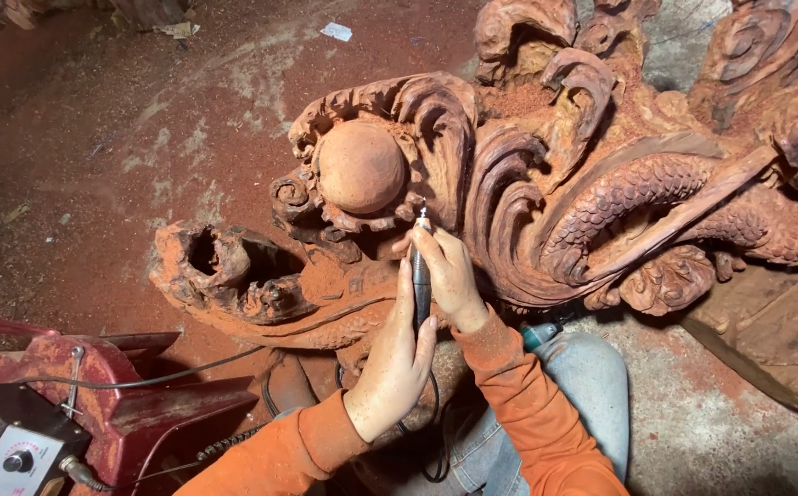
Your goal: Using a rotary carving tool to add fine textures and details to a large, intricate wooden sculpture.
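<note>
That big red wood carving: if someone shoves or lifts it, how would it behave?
The wood carving looks thick, solid and wide, so it is probably heavy and stiff and would resist a shove. Its thin curled wave tips look likely to chip if used as handles. Red dust coats it, so grip may be slippery. Both hands, left hand and right hand, hold the pen-shaped grinder.

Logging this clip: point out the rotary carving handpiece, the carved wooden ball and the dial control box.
rotary carving handpiece (421,280): head view, dark barrel between both hands.
carved wooden ball (360,167): head view, rounded face.
dial control box (15,459): head view, beside its knob.
</note>
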